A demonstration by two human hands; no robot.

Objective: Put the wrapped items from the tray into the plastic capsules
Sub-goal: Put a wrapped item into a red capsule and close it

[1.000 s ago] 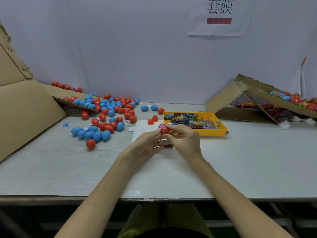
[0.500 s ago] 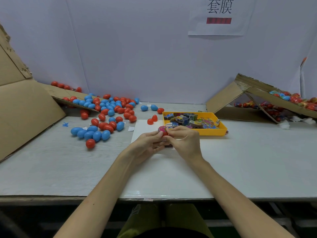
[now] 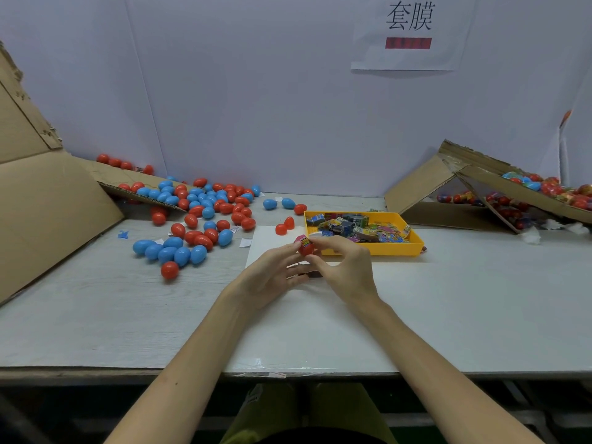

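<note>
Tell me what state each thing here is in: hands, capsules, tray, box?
Left hand, holding the red capsule half.
Right hand, pinching that same half.
Red capsule half, open, a wrapped item poking out.
Yellow tray, flat on the table, holding wrapped items.
Two loose red halves, lying separated beside the tray.
Capsule pile, closed, red and blue.
Cardboard box, tipped over, open.

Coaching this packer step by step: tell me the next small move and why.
Probably press the pink wrapped item fully down: it pokes above the red capsule half that the left hand and right hand pinch, so no cap would close yet.
</note>
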